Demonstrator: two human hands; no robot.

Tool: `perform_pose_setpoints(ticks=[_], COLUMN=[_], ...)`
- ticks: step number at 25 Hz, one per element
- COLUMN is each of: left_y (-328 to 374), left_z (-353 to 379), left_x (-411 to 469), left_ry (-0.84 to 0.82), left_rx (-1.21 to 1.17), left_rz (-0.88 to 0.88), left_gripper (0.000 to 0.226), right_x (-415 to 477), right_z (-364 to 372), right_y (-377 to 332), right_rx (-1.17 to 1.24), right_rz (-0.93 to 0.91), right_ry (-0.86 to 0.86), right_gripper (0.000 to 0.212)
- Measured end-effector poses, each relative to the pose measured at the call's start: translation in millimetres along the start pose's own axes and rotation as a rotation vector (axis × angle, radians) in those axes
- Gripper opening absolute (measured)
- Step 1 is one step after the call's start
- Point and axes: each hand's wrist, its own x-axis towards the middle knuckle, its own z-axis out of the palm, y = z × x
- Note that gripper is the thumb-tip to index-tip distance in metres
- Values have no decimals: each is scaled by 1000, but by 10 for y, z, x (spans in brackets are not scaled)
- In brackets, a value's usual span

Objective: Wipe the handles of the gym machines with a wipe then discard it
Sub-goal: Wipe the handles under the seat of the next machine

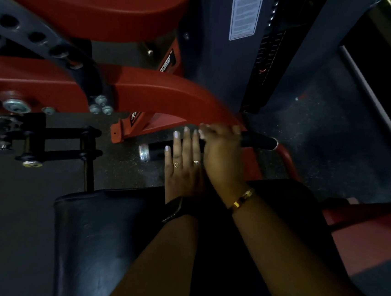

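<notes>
Curling around the black handle [258,140] of a red machine frame [171,93], the right hand [223,150] grips it firmly; whether a wipe lies under the palm cannot be told. The left hand [183,168] rests touching it, fingers straight across the same handle. A black padded seat [100,234] sits below, over dark speckled floor [323,126] in a dim room.

glossy red painted frame [171,93], matt black handle [257,140], perhaps rubber, shiny metal end cap [144,152]
</notes>
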Motion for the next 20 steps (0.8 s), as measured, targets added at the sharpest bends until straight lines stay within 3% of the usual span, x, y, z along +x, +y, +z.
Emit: perform_pose_setpoints(ticks=[4,8,10,13,15,18,20], left_y=[49,73,47,44,75,92,84], left_z=[-26,-17,-13,-1,-9,4,8], left_x=[-1,5,-3,-8,-4,3,-8], left_ry=[-17,-69,-44,-18,-47,-69,-90], left_rx=[-87,-177,-117,-85,-175,-203,-190], left_rz=[-31,-64,-49,-28,-56,-78,-74], left_gripper=[60,74,70,66,75,79,79], right_x=[-262,64,66,-233,-290,-37,62], right_z=[-124,-137,-84,-51,-97,-159,-155], right_y=[218,581,387,271,439,719,627], right_rx=[48,159,200,143,205,290,255], right_rz=[34,400,352,107,166,437,425], right_ry=[82,118,103,87,89,171,146], right_gripper=[33,30,29,34,33,31,30])
